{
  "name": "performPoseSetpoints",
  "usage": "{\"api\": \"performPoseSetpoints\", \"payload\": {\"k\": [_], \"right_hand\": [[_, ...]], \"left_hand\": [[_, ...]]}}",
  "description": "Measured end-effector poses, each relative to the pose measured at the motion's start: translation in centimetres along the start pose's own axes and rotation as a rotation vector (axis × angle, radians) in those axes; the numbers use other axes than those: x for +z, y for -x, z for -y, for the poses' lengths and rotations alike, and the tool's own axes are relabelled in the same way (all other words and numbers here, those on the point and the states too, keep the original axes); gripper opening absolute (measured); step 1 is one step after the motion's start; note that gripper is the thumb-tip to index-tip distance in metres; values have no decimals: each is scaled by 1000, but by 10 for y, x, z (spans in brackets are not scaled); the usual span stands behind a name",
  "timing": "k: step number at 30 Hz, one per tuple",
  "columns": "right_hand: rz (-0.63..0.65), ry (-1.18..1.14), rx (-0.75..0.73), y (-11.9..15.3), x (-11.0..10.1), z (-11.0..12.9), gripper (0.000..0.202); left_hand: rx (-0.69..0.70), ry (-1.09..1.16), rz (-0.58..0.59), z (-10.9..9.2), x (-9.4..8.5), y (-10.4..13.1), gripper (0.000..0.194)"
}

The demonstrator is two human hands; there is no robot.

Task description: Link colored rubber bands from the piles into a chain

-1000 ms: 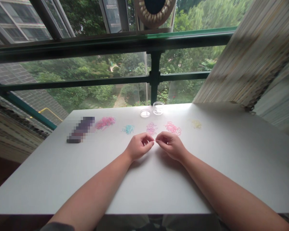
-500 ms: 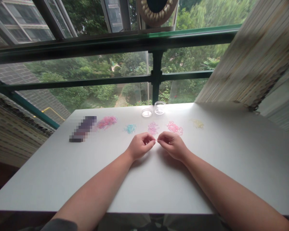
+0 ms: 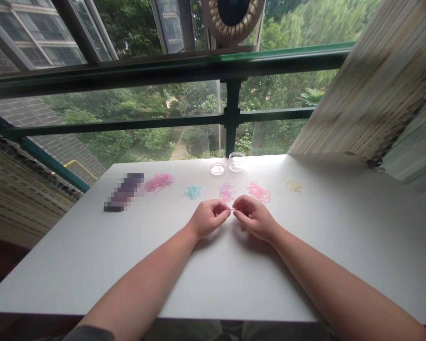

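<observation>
A thin pink strand (image 3: 232, 210) is pinched between left hand (image 3: 208, 219) and right hand (image 3: 254, 217), nearer than the pink pile (image 3: 259, 192); tension should be applied lightly, evenly

Tabletop (image 3: 206, 284) smooth; tub (image 3: 236, 167) glossy, plastic-looking; railing (image 3: 170, 71) glossy; curtain (image 3: 358, 80) cloth.

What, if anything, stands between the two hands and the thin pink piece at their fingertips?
Nothing visible does. The left hand and the right hand appear to pinch the thin pink piece between them. The purple pile and the pink pile beside it lie beyond the hands, not in the gap.
</observation>
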State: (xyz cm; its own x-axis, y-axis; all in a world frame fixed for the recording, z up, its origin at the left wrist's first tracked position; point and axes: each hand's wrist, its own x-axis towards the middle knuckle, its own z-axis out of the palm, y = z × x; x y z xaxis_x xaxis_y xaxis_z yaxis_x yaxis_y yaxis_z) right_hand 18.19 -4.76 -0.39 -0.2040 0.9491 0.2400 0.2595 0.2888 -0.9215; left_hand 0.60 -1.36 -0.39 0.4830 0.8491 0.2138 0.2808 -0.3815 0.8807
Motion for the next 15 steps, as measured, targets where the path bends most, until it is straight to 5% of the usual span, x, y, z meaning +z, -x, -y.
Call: {"api": "performPoseSetpoints", "payload": {"k": [15], "right_hand": [[-31,152,-46,-2,-6,-1,8]], "left_hand": [[-15,-21,5,-1,-2,-1,21]]}}
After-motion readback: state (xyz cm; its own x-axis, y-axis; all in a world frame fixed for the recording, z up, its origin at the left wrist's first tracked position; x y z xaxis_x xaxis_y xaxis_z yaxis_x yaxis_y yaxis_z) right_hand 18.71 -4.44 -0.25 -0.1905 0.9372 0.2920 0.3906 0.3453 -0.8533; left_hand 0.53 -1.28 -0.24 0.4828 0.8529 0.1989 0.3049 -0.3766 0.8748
